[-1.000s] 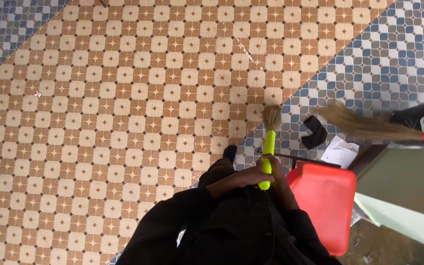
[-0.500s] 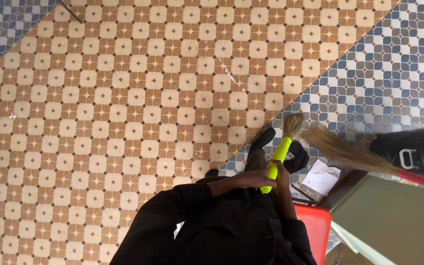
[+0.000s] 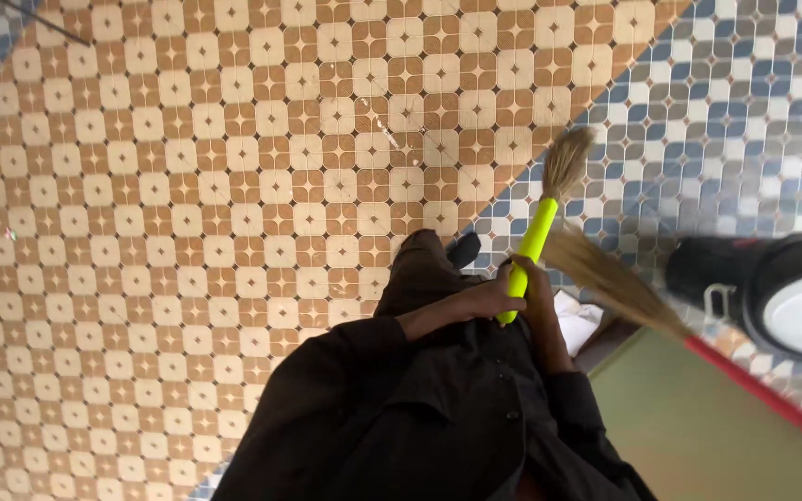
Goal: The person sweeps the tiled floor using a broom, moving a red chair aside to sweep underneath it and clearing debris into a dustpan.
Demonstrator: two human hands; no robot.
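Broom [image 3: 538, 232], yellow-handled, points to one o'clock over the tiled floor [image 3: 187, 186] as I keep my left hand [image 3: 485, 301] and right hand [image 3: 536, 292] clamped on its grip, bristles best held low and flat.

The broom [image 3: 549, 209] has a handle [image 3: 526, 260] of smooth plastic, bright yellow-green and a little glossy. Its head [image 3: 566, 160] is a bundle of dry straw fibres, pale brown, rough and matt. A second broom [image 3: 605, 283] has the same rough straw, and its stick [image 3: 763, 394] looks like smooth red plastic. The floor [image 3: 187, 186] is covered with patterned tiles, smooth, with a weak shine. The sleeves [image 3: 327, 408] are of dark matt cloth. The paper [image 3: 575, 320] is white and matt. The desk [image 3: 689, 427] has a flat, matt green surface. The bin [image 3: 772, 278] seems to be of black plastic, slightly glossy.
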